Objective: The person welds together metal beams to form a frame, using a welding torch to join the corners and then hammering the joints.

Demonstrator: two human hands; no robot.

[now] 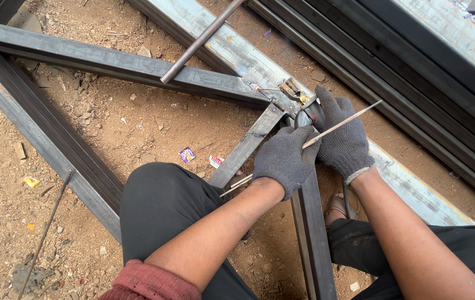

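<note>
We crouch on bare reddish dirt (137, 125) strewn with pebbles and scraps — steel tubes (104, 58) lie crossed around us. Our left hand (284, 158) (grey-gloved) curls shut around a thin welding rod (340, 123); our right hand (343, 139) grips the electrode holder (307, 116) at the joint.

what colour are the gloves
Dark grey knit, on both the left hand and right hand; the right cuff has a pale edge. Head view, the only one.
</note>
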